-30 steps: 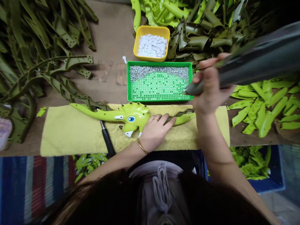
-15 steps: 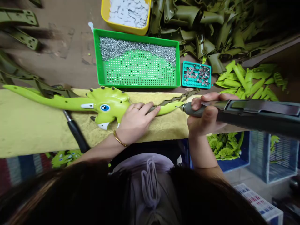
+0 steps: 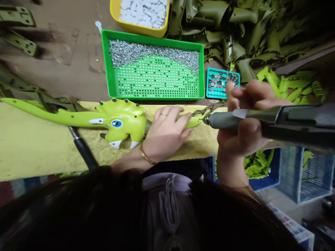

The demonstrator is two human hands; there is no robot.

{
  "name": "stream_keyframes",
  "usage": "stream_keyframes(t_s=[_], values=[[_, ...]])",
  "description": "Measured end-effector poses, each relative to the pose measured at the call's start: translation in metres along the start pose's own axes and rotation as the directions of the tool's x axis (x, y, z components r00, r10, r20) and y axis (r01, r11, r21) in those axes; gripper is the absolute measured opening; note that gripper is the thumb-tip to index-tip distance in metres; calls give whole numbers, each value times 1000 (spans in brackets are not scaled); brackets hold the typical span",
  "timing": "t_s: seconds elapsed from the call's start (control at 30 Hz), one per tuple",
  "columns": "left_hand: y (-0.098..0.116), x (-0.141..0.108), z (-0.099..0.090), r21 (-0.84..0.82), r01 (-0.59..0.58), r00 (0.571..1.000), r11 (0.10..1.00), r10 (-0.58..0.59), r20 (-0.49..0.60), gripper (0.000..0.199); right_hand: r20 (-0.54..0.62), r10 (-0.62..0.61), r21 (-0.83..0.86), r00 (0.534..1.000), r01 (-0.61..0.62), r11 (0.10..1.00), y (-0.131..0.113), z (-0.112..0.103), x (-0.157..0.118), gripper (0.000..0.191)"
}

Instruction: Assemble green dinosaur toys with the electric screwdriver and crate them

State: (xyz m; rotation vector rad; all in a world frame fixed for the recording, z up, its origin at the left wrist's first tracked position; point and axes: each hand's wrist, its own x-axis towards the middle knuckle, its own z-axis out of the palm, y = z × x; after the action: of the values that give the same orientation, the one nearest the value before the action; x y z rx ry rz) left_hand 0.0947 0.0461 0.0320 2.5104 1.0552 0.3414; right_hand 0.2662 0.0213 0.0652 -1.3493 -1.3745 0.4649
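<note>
A lime-green plastic dinosaur-head toy (image 3: 131, 120), with a blue eye and a dark-tipped frill, lies lengthwise on a yellow cloth (image 3: 42, 150). My left hand (image 3: 164, 132) is closed over its narrow section right of the head, hiding part of it. In my right hand (image 3: 242, 136) is a grey electric screwdriver (image 3: 226, 119), held level and pointing left. Its bit is at the toy's right end; whether it touches a screw is too small to tell. The right fingers are partly raised, beside a teal tray (image 3: 209, 94) of small round metal pieces.
Behind the cloth stands a green perforated tray (image 3: 157, 97) of screws, then a yellow bin (image 3: 141, 29) of white pieces. Olive plastic parts (image 3: 214, 15) and lime parts (image 3: 290, 83) are piled at right. A black-handled tool (image 3: 86, 153) sticks out below the toy. Blue crates (image 3: 290, 174) stand lower right.
My left hand has slid right along the toy, away from the head. My right hand and the screwdriver sit slightly further right, and some right fingers have lifted off the tool.
</note>
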Motion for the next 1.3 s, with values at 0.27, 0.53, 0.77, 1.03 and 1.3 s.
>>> stream_keyframes(t_s=[0.27, 0.53, 0.77, 1.03, 1.3], values=[[-7, -1, -9, 214, -89, 995, 973, 76, 68, 26, -405, -125, 380, 906, 291, 878, 32, 59, 64, 20], [-25, -33, 12, 223, -49, 977, 974, 93, -193, 29, -412, -115, 296, 904, 252, 921, 53, 87, 62, 15], [-29, -32, 14, 160, -61, 979, 985, 91, -182, 26, -308, -55, 350, 950, 167, 922, 71, 95, 62, 21], [-28, -33, 15, 184, -57, 965, 981, 101, -240, 29, -424, -184, 332, 887, 341, 880, 49, 84, 68, 13], [-37, -47, 13, 214, -111, 975, 971, 148, -166, 24, -424, -227, 240, 877, 350, 905, 14, 25, -1, 24]])
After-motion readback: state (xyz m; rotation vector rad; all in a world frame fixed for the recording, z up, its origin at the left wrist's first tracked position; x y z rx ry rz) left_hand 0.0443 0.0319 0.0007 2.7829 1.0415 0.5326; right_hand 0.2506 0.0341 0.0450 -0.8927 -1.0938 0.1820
